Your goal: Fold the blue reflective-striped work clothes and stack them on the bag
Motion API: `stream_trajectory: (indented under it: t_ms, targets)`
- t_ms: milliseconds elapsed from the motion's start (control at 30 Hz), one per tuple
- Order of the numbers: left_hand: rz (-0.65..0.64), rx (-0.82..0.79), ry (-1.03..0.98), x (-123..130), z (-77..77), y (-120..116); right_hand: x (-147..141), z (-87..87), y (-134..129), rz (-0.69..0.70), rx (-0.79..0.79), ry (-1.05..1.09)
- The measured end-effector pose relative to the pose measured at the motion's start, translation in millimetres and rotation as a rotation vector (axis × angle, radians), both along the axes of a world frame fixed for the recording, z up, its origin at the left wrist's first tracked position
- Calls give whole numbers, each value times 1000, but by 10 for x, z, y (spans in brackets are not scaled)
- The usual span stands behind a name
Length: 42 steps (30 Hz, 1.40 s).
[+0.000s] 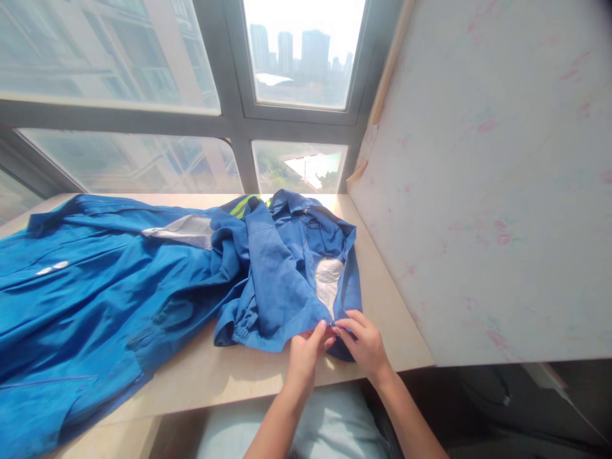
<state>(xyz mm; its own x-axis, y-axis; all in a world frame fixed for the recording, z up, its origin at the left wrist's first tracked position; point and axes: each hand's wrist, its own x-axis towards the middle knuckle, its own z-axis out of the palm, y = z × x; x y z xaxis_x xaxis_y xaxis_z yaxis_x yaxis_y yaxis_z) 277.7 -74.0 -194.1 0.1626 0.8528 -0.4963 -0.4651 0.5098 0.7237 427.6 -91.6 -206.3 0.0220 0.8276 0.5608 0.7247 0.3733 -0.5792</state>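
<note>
Pinching the jacket (280,287) hem edges, left hand (305,357) and right hand (366,344) have bare tabletop (386,303) rightward.

One head-worn cam: looks forward and down, close over blue jacket (277,274) on wooden tabletop (229,376), facing gray-framed window (234,120).

The blue jacket (282,280) in front of you is matt woven cloth, softly creased, its pale lining (329,284) wrinkled. Your tabletop (224,376) looks like smooth, pale wood, while the window frame (287,124) facing you appears to be smooth grey metal around glass (306,83).
</note>
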Motion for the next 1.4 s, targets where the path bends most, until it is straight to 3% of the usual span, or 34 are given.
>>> stream_trajectory:
  t_ms: [200, 400, 1100, 1400]
  targets:
    - [-49, 19, 78, -58, 17, 28, 21, 52, 23, 76, 27, -54]
    - [-81, 53, 167, -77, 50, 61, 11, 82, -4, 53, -1, -123]
    - [-326, 368, 628, -235, -94, 156, 23, 88, -13, 112, -48, -153]
    - [-314, 450, 715, -259, 20, 150, -17, 90, -2, 95, -62, -145]
